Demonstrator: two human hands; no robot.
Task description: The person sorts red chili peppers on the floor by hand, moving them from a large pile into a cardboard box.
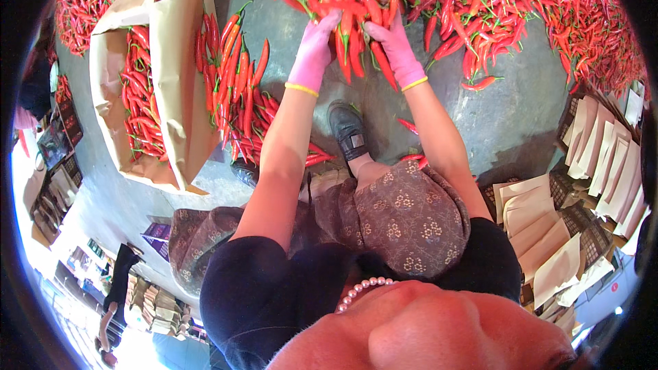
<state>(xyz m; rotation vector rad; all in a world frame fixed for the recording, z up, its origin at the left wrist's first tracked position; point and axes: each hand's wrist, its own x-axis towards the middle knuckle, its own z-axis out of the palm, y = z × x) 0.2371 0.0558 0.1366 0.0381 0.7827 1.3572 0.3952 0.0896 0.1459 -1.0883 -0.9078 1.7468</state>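
Observation:
Both hands wear pink knit gloves with yellow cuffs. Between them is a thick bunch of red chili peppers (354, 0) with green stems. My left hand (316, 49) grips the bunch from its left side, thumb over the peppers. From the right, my right hand (393, 49) presses on the same bunch, some peppers hanging below the fingers. The far fingers of both hands are hidden by the peppers. To the left stands an open brown paper bag (180, 77), partly filled with red chilies (141, 103). Beside it lies a smaller heap of chilies (241, 82).
A large chili pile (581, 25) spreads over the concrete floor (519, 92) at upper right; another pile (92, 5) lies at upper left. Crates with flat paper bags (540, 226) stand at right. My shoe (347, 126) is below the bunch. A person (118, 288) stands at lower left.

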